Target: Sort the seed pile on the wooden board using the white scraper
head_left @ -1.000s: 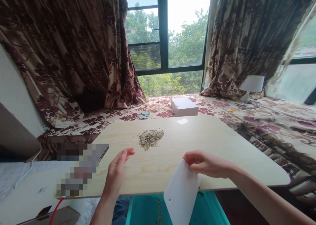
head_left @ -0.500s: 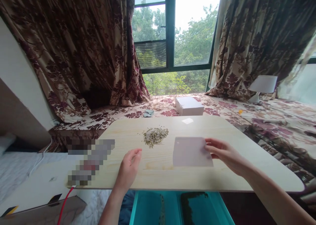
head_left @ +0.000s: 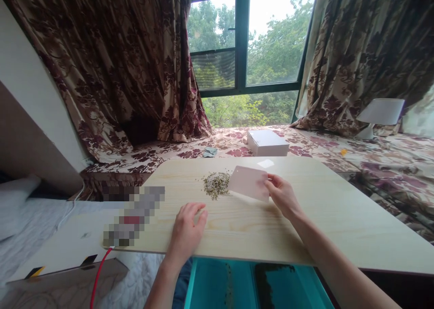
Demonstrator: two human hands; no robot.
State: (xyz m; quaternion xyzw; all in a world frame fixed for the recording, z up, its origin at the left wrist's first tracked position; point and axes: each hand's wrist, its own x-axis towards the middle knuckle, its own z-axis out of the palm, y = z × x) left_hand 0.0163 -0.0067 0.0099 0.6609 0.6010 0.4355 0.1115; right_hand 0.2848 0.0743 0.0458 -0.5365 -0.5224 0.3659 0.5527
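Observation:
A thin, pale pink, see-through plastic scraper (head_left: 249, 182), with a small hole near one corner, is pinched at its right edge by my right hand (head_left: 280, 193). The scraper is tilted, and its left edge comes up to the right side of a loose pile of small green and whitish grains (head_left: 216, 184). My left hand (head_left: 190, 225) rests near the front of the table, below the pile. It is empty, its fingers loosely curved and the thumb apart.
The pale wooden table (head_left: 237, 236) has a blurred-out object (head_left: 135, 216) at its left. Below the front edge is a turquoise divided bin (head_left: 242, 286) with dark matter in one compartment. Behind stand a white box (head_left: 267, 143) and a lamp (head_left: 381, 112). A red cable (head_left: 98, 277) hangs down.
My right hand has moved the scraper left and away from me, up to the pile, tilting it. My left hand has turned slightly and its thumb has spread. The view has shifted a little.

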